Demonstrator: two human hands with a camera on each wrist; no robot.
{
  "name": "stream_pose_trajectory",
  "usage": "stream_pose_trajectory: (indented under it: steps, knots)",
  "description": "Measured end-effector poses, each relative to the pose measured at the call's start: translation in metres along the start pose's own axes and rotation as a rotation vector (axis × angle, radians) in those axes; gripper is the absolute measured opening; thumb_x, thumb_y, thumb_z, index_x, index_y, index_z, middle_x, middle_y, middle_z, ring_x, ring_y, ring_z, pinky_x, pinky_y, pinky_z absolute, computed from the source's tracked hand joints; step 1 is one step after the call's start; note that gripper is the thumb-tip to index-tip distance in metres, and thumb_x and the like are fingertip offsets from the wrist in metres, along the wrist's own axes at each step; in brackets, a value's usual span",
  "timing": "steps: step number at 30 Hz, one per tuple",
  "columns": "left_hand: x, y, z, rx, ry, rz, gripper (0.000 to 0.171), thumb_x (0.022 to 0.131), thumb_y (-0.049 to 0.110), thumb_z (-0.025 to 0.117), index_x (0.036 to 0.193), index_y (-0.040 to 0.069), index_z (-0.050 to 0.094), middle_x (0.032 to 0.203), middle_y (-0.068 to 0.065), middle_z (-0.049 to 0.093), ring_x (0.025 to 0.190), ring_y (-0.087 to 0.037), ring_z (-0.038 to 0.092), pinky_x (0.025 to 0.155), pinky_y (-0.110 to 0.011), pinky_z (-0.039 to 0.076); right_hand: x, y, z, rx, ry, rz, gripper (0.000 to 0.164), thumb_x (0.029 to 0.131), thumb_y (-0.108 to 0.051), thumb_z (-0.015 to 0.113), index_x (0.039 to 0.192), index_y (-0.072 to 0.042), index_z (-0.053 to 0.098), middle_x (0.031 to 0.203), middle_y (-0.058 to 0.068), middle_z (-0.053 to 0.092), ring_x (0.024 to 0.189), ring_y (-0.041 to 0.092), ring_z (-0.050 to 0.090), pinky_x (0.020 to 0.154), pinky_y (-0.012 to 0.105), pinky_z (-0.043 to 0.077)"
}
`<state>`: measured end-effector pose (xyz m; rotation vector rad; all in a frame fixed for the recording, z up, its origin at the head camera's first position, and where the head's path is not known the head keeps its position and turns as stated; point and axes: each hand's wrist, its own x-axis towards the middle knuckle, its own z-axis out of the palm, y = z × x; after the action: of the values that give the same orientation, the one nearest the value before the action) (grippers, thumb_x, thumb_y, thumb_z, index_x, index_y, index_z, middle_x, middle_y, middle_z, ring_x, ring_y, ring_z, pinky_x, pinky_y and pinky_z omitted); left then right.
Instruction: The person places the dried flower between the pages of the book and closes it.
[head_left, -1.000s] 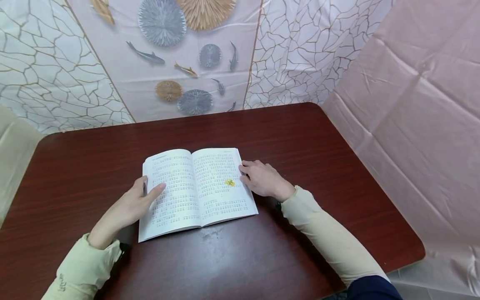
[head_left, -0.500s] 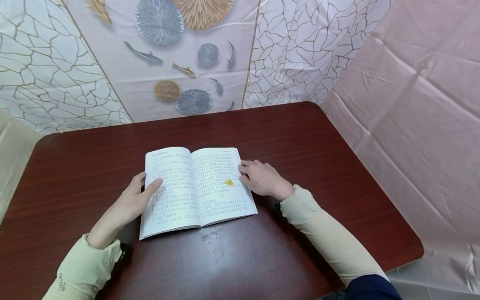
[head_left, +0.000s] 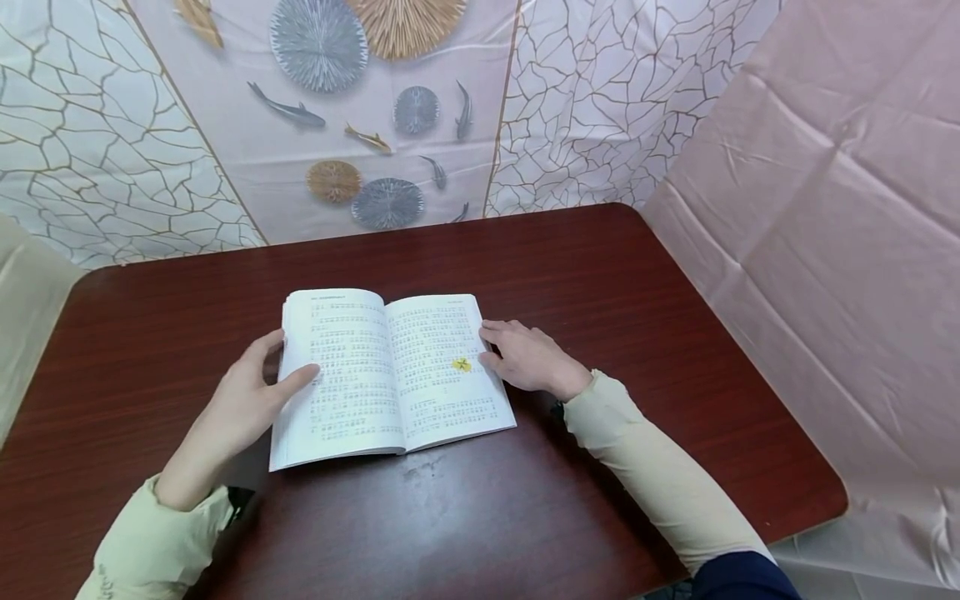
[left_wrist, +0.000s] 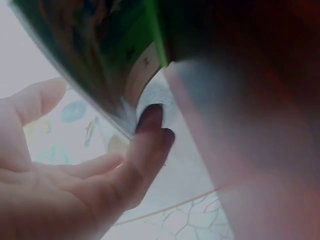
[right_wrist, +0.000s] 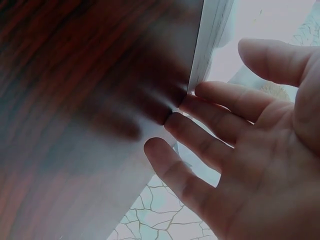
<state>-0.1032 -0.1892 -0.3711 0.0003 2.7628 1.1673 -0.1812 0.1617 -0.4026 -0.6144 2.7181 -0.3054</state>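
Observation:
An open book (head_left: 341, 375) with printed pages lies on the dark red table, a small yellow mark (head_left: 461, 365) on its right page. My left hand (head_left: 236, 400) holds the book's left side, thumb over the page edge and fingers behind it. In the left wrist view, that hand's fingers (left_wrist: 145, 155) reach against the colourful green cover (left_wrist: 115, 50), which is raised off the table. At the right edge, my right hand (head_left: 528, 357) rests with extended fingers. The right wrist view shows its fingertips (right_wrist: 172, 120) at the table surface beside the page block (right_wrist: 202, 50).
The brown-red table (head_left: 585, 275) extends around the book on all sides. Behind it hangs a patterned cloth (head_left: 420, 108) with fish and round motifs. A plain pinkish cloth (head_left: 840, 250) hangs along the right side.
The left hand has shifted slightly left, and the left half of the book has lifted and tilted with it. The right hand stays nearly still at the right edge.

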Motion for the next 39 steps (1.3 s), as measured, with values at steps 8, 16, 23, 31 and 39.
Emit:
stream_pose_trajectory:
  steps: [8,16,23,31,39]
  knots:
    - [-0.006,0.002,-0.015,-0.137,0.164,0.002,0.075,0.093,0.035,0.065,0.150,0.001,0.030,0.138,-0.023,0.047,0.096,-0.018,0.063,0.065,-0.017,0.049,-0.001,0.002,-0.001,0.026,-0.009,-0.005,0.053,0.102,-0.033,0.046,0.148,-0.006,0.039,0.156,0.007,0.031,0.143,0.027,0.029,0.110,0.056,0.028]
    - [-0.003,0.007,-0.013,-0.405,0.034,-0.015,0.079,0.096,0.024,0.063,0.152,-0.002,0.015,0.123,-0.027,0.056,0.075,-0.011,0.068,0.065,-0.031,0.058,-0.002,0.005,-0.001,0.034,0.005,-0.015,0.054,0.102,-0.033,0.046,0.149,-0.007,0.039,0.156,0.007,0.031,0.143,0.025,0.029,0.110,0.055,0.028]
    - [0.000,0.018,-0.001,-0.490,-0.041,0.021,0.068,0.097,0.017,0.060,0.151,0.001,0.022,0.129,-0.027,0.054,0.085,-0.011,0.069,0.068,-0.033,0.058,-0.003,0.006,-0.001,0.047,0.000,-0.012,0.055,0.102,-0.032,0.046,0.149,-0.006,0.037,0.157,0.007,0.030,0.143,0.024,0.028,0.111,0.056,0.026]
    - [0.009,0.047,0.014,-0.567,-0.061,0.064,0.063,0.098,0.018,0.059,0.149,0.000,0.027,0.127,-0.028,0.056,0.087,-0.009,0.067,0.071,-0.031,0.058,-0.004,0.007,0.001,0.034,0.003,-0.016,0.054,0.103,-0.033,0.044,0.149,-0.006,0.037,0.157,0.008,0.030,0.144,0.024,0.027,0.111,0.057,0.025]
    - [0.028,0.077,0.043,-0.437,-0.177,0.083,0.062,0.100,0.037,0.054,0.144,-0.001,0.034,0.114,-0.023,0.061,0.078,-0.021,0.068,0.066,-0.040,0.058,0.000,0.012,-0.001,0.043,0.023,-0.089,0.042,0.103,-0.020,0.041,0.144,-0.009,0.048,0.154,0.010,0.036,0.140,0.029,0.033,0.106,0.057,0.032]
